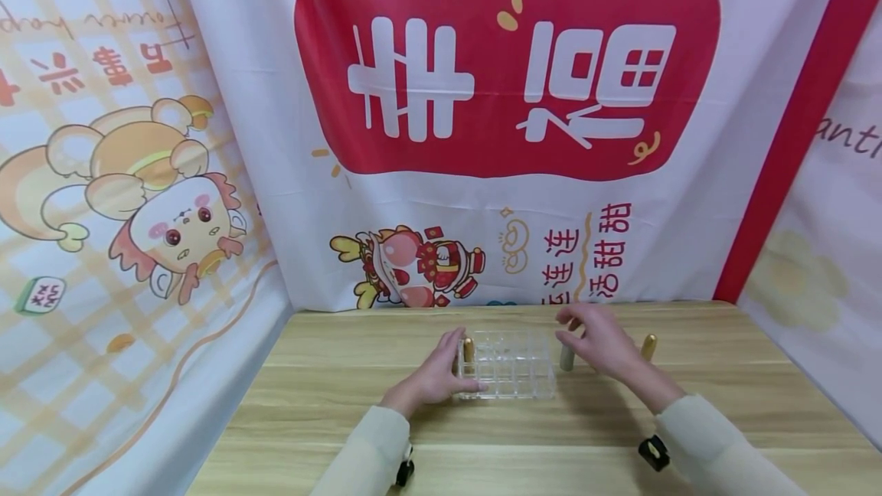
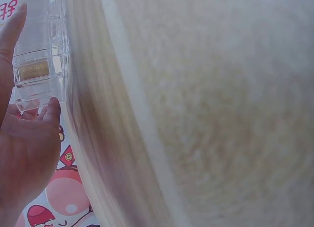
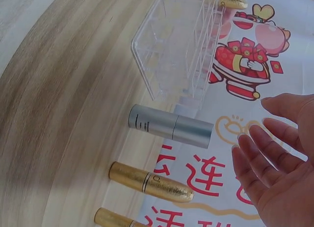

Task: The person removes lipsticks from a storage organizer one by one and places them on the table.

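Note:
A clear divided organizer [image 1: 515, 367] stands on the table, its left end gripped by my left hand [image 1: 436, 375] with thumb at the front and fingers toward the back. One gold lipstick tube [image 1: 468, 350] is upright in a left-end compartment; its gold body [image 2: 34, 70] shows through the clear wall in the left wrist view. To the right of the organizer, a silver lipstick tube [image 3: 169, 126] stands upright on the table. My right hand [image 1: 601, 343] hovers close above it, fingers spread and loosely bent, a gap from the tube's top in the right wrist view.
Beyond the silver tube stand a gold lipstick tube [image 3: 149, 181] and another gold tube [image 3: 117, 218], partly cut off by the frame. A printed cloth [image 1: 510, 190] hangs behind the table's back edge. The wooden table [image 1: 482, 442] extends toward me.

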Available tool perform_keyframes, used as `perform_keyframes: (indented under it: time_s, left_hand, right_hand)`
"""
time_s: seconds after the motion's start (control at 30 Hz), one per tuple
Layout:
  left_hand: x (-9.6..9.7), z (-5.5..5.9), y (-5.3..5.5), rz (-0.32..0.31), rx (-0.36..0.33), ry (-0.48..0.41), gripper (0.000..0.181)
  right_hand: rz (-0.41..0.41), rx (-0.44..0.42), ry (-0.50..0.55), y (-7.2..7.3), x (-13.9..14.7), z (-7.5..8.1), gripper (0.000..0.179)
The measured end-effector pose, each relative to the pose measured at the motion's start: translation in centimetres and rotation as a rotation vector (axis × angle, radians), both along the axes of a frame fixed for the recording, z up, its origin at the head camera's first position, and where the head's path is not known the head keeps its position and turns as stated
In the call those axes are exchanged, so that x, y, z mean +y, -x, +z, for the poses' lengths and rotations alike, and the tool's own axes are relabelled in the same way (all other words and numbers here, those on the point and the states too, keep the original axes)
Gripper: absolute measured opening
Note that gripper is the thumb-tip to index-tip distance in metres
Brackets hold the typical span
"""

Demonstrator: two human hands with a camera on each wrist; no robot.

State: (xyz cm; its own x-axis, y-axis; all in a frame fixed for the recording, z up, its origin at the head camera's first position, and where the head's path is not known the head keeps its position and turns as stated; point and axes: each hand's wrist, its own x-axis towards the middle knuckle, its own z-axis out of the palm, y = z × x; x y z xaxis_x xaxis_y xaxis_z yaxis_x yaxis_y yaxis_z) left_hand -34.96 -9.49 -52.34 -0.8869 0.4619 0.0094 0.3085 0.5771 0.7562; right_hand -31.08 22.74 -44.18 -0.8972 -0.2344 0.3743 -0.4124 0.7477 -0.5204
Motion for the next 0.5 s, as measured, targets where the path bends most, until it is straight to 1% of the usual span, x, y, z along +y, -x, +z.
perform_keyframes:
  time_s: [0.13,0.3,0.5]
  left_hand:
    - [0.0,0.0,0.0,-0.004,0.008,0.003,0.119]
    - [0.0,0.0,0.0,-0.014,0.014,0.013,0.118]
    - [-0.1,0.0,0.0,-0.005,0.003,-0.002,0.118]
  right_hand:
    - [0.008,-0.006,0.001,0.1,-0.5,-0.1,0.025]
    - [0.029,0.008,0.0,0.1,-1.0,0.0,0.024]
    - [0.044,0.02,0.009,0.2,-1.8,0.0,0.023]
